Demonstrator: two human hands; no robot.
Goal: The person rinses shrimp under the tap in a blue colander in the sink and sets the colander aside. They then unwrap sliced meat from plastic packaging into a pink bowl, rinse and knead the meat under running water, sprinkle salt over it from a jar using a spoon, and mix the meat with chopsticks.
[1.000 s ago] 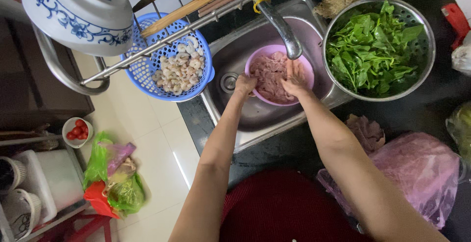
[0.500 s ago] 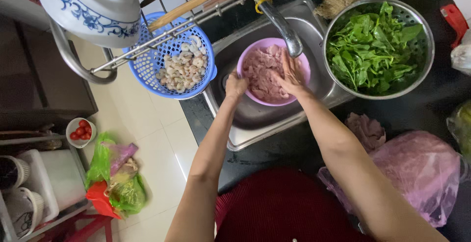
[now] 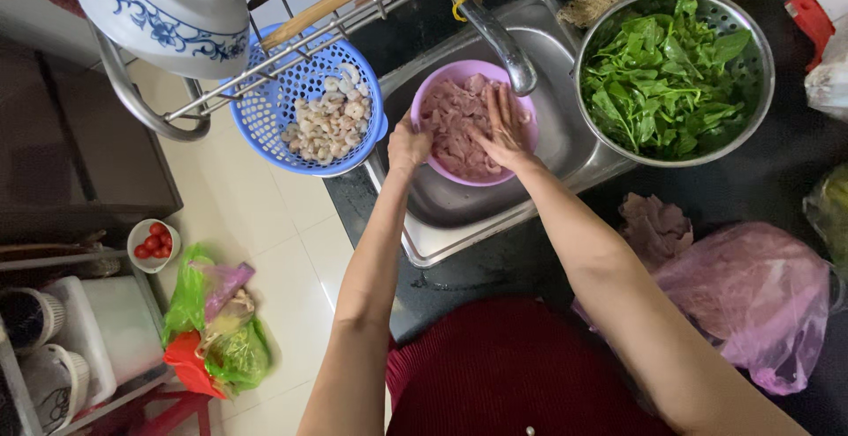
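Pink bowl (image 3: 521, 136) in sink: left hand (image 3: 408, 146) grip clasps rim; right hand (image 3: 503, 127) flat, fingers spread, on meat (image 3: 455, 127).

Left arm: bare, reached forward and up from the lower middle, elbow nearly straight.
Left hand (image 3: 409, 146): curled, fingers bent inward, knuckles up.
Right arm: bare, stretched diagonally from the lower right, forearm angled left.
Right hand (image 3: 503, 122): flat, palm down, fingers extended and held close together.
Spacing: hands lay near each other, not touching.
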